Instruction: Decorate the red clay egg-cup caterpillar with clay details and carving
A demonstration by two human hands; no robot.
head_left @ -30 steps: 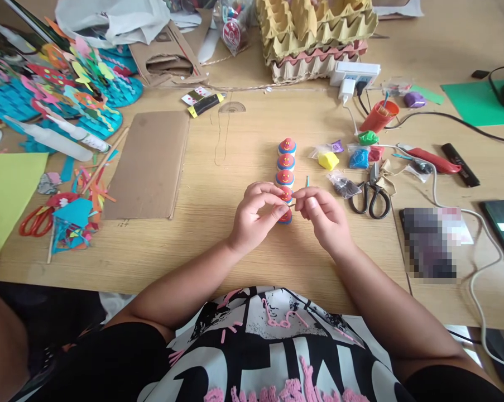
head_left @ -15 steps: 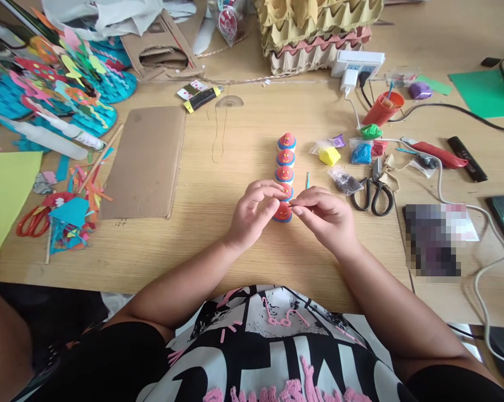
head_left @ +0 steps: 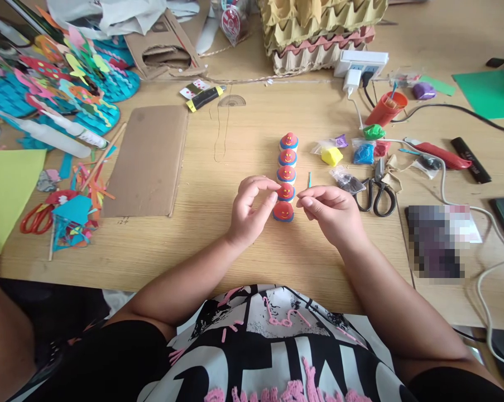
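Several small figures with red tops, yellow smiling faces and blue rims stand in a row running away from me; the nearest figure (head_left: pixel 283 212) lies between my hands. My left hand (head_left: pixel 252 209) is raised just left of the row, thumb and fingers apart, with nothing visible between them. Right of the row, my right hand (head_left: pixel 333 209) has thumb and forefinger pinched together; whatever they hold is too small to make out. A thin blue stick (head_left: pixel 309 179) lies beyond my right fingertips. Black-handled scissors (head_left: pixel 377 190) rest to the right.
Packets of coloured clay, such as a yellow lump (head_left: pixel 331 156), lie right of the row, near a red cup (head_left: pixel 386 109). A white cable (head_left: pixel 444 190) crosses the right side. Cardboard (head_left: pixel 147 162), paper scraps and red scissors (head_left: pixel 36 219) lie left. Egg trays (head_left: pixel 318 39) stand behind.
My hands have moved apart, the right one shifting rightward from the nearest figure. That figure's face now shows more fully. The left hand's fingers stay apart.
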